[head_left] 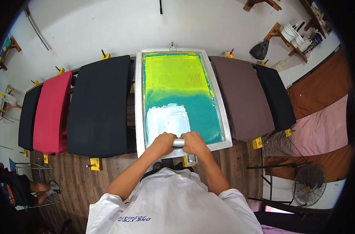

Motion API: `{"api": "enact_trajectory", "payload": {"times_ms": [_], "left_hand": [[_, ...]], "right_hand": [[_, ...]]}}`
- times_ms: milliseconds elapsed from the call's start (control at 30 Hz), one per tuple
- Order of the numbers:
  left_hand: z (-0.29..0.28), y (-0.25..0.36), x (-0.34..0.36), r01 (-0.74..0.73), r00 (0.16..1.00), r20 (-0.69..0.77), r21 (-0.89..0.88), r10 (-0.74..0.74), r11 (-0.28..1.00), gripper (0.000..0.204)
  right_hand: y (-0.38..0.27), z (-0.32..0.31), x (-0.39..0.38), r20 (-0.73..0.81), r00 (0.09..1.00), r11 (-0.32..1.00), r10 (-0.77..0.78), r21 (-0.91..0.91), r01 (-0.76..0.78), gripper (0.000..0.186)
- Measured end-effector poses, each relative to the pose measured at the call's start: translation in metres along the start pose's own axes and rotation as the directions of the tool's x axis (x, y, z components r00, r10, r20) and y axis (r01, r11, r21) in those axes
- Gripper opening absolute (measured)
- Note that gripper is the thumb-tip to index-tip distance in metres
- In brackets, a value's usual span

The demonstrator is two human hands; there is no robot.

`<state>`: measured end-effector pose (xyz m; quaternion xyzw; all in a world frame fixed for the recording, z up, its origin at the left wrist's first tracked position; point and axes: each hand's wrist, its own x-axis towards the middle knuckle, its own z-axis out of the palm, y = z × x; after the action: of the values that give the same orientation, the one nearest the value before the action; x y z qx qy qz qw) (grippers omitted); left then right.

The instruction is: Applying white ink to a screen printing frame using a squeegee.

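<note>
Wooden flooring lies below the metal-framed mesh screen [180,97] (yellow-green), where left hand [162,143] and right hand [193,142] clasp a metal squeegee handle [178,142].

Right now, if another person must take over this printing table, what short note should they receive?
Left hand and right hand: both closed on the metal squeegee handle, at the near end of the framed screen.
Screen lies flat between the black garment and the brown garment.
Done: white ink lies in a patch just beyond the hands.
Left: the yellow-green far half of the mesh shows no ink.
</note>
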<state>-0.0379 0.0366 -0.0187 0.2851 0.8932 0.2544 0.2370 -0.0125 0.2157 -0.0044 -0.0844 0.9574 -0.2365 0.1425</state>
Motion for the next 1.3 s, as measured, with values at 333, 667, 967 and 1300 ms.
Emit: {"api": "enact_trajectory", "payload": {"times_ms": [333,667,967,1300], "left_hand": [[-0.071,-0.063,0.048,-0.003,0.988,-0.154,-0.008,0.001,1.000,0.029],[-0.047,-0.061,0.010,0.011,0.980,-0.200,0.022,-0.006,1.000,0.038],[-0.034,-0.035,-0.031,-0.012,1.000,-0.022,-0.139,0.009,0.990,0.031],[-0.037,-0.048,0.038,-0.123,0.952,-0.295,-0.139,0.078,0.983,0.040]], "right_hand": [[-0.023,-0.024,0.104,0.036,0.999,0.992,-0.034,-0.117,0.038,0.030],[-0.032,0.006,0.086,0.021,0.992,0.986,-0.126,-0.104,0.128,0.028],[-0.036,0.006,0.031,0.167,0.981,0.994,-0.101,-0.023,0.106,0.025],[-0.013,-0.013,0.079,-0.033,0.999,0.967,-0.032,-0.252,0.023,0.026]]}}
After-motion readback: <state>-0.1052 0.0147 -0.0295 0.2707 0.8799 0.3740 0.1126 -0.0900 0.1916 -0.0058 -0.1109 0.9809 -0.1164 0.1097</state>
